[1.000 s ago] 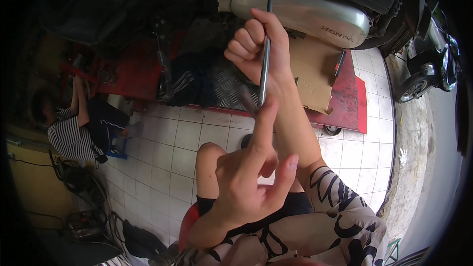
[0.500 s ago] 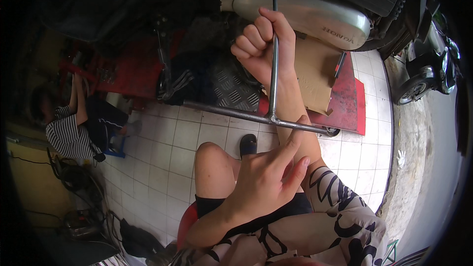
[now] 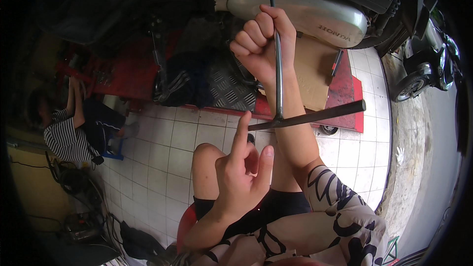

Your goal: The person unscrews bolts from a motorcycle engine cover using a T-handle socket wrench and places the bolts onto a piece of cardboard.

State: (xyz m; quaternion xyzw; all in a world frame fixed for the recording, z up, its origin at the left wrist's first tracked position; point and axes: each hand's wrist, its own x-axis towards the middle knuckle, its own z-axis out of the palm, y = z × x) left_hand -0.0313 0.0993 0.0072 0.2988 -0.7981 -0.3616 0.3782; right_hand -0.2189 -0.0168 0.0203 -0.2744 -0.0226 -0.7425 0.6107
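Note:
My right hand (image 3: 263, 44) is closed round the steel shaft of a T-handle wrench (image 3: 279, 88); its top end reaches in front of the silver engine cover (image 3: 290, 10) of a motorcycle. The wrench's crossbar (image 3: 325, 113) lies crosswise over my right forearm. My left hand (image 3: 241, 177) is lower, index finger and thumb stretched apart, other fingers bent; its index finger overlaps the crossbar's left part, and I cannot tell whether it touches it. Behind are flattened cardboard (image 3: 310, 79) and a chequer plate (image 3: 226, 93) on a red lift (image 3: 345, 98).
A co-worker in a striped shirt (image 3: 69, 140) sits on a blue stool at left, both hands on red equipment (image 3: 74, 69). Cables and dark machinery (image 3: 84, 221) lie lower left. Another motorcycle (image 3: 428, 64) stands at right beside a concrete edge (image 3: 404, 177). Tiled floor (image 3: 182, 133) is beneath me.
The crossbar has swung round on the shaft, its right end rising. My left hand's index finger has moved leftward from right of the shaft. My right hand keeps its grip.

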